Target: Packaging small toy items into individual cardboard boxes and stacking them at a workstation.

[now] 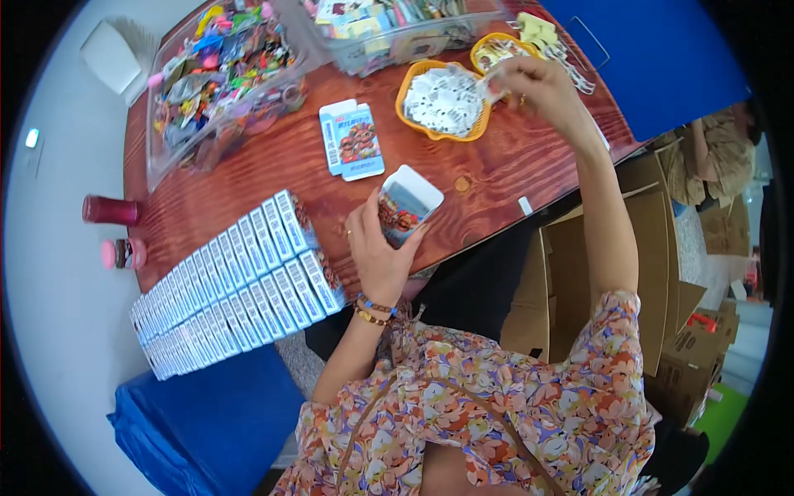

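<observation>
My left hand [379, 255] is closed around a small blue printed cardboard box [395, 217], tilted, with its white top flap open. Out to the right, my right hand [539, 89] pinches a small pale, see-through packet [493, 86] above the gap between two yellow baskets. The nearer basket [405, 112] is heaped with small white printed pieces [447, 99]. The farther yellow basket [477, 56] holds small pale pieces and is partly behind my right hand. A flattened blue printed box [356, 142] lies on the table beyond my left hand.
Two rows of packed blue boxes [240, 269] line the table's left front. Clear bins of colourful small toys [223, 74] and packets [397, 29] stand at the back. A red jar [112, 210] is at the left edge. An open carton [579, 273] sits at my right.
</observation>
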A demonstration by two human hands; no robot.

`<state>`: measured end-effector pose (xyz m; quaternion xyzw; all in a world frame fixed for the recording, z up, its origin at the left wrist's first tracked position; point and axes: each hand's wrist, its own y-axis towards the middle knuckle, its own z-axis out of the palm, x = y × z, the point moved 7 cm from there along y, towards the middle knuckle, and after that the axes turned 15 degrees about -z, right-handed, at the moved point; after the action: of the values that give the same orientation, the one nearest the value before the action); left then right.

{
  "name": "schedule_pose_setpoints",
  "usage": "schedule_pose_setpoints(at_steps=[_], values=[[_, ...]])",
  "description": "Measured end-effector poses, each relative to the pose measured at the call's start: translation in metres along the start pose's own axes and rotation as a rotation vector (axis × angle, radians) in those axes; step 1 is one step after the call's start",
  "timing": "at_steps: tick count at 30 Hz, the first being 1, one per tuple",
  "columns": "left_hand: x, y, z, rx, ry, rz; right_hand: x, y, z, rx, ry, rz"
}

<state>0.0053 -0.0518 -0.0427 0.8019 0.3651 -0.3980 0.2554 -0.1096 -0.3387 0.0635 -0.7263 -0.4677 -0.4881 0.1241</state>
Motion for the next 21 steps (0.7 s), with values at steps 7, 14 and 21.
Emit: schedule_pose_setpoints(at_steps=[7,14,21], values=[[-0.009,-0.007,0.002,-0.028,0.092,0.008,0.084,-0.059,0.123,0.159,-0.522,-0.333],[-0.006,-0.009,-0.001,-0.073,0.09,0.009,0.104,-0.076,0.132,0.084,-0.353,-0.544],[-0.008,-0.016,0.011,-0.117,0.154,0.07,0.034,-0.138,0.148,-0.131,-0.152,-0.166]])
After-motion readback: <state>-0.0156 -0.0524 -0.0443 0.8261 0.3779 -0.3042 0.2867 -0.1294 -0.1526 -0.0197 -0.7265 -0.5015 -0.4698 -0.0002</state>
